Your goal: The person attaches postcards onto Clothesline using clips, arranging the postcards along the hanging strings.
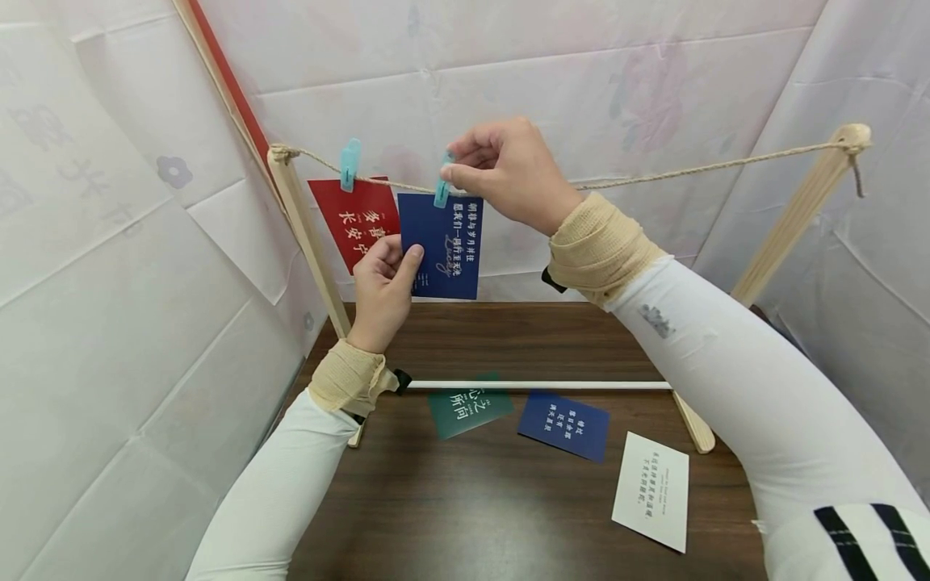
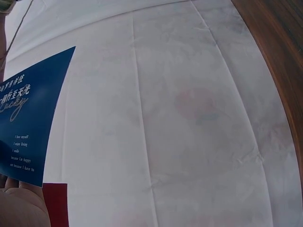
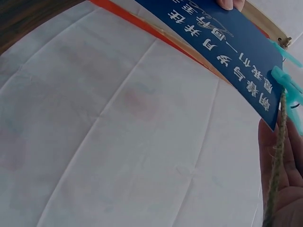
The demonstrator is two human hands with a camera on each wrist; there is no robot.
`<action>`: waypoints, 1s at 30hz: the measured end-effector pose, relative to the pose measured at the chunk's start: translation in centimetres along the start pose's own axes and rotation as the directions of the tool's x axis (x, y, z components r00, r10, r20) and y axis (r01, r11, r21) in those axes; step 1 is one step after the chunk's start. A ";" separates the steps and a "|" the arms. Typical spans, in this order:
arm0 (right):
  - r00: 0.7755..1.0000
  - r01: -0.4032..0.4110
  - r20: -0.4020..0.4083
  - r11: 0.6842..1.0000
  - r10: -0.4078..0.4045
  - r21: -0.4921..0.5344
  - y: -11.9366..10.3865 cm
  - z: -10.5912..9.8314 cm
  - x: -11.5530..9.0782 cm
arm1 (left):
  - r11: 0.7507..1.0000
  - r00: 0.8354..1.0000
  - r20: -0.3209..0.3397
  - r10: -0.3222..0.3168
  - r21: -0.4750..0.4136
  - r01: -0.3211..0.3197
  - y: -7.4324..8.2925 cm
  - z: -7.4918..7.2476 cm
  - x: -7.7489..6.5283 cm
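My left hand (image 1: 383, 282) pinches a dark blue card (image 1: 443, 258) by its left edge, thumb on the front. The card's top edge meets a twine line (image 1: 654, 176), where a light blue clothespin (image 1: 441, 192) sits over it. My right hand (image 1: 512, 173) pinches the upper end of that clothespin between thumb and fingers. In the right wrist view, the clothespin (image 3: 281, 75) overlaps the card's edge beside the twine (image 3: 277, 170). To the left, a red card (image 1: 352, 211) hangs under another light blue clothespin (image 1: 350, 165), partly hidden by my left hand.
The twine runs between two wooden posts (image 1: 308, 234) (image 1: 792, 214), joined low down by a white rod (image 1: 538, 386). On the dark wooden table (image 1: 450, 508) lie a green card (image 1: 468, 415), a second blue card (image 1: 565, 425) and a white card (image 1: 651, 492). White sheeting (image 1: 145, 347) surrounds the area.
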State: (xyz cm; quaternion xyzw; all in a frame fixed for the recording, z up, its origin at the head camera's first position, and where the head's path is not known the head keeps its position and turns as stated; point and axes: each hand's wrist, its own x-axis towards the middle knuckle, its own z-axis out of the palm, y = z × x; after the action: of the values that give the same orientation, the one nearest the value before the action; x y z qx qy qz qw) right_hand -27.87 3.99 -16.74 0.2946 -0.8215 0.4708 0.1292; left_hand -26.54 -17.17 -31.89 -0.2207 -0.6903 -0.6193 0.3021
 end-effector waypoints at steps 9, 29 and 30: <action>0.999 -0.035 0.007 0.999 0.035 0.000 0.0 -0.1 0.1 | 1.000 1.000 0.006 0.009 0.004 -0.009 0.0 -0.1 0.0; 0.998 0.016 -0.066 1.000 -0.017 -0.013 -0.1 -0.7 -0.6 | 0.999 0.999 0.010 -0.050 -0.009 0.050 -0.2 -0.2 -0.4; 0.997 0.022 -0.071 1.000 -0.022 -0.004 -0.1 -0.7 -0.7 | 0.999 0.999 0.011 -0.052 -0.007 0.052 -0.3 -0.2 -0.4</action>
State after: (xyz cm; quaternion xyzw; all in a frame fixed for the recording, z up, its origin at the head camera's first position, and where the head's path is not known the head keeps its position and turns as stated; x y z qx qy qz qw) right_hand -27.31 4.82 -16.64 0.2864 -0.8139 0.4781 0.1638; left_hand -26.37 -17.37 -32.36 -0.2070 -0.6951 -0.6283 0.2814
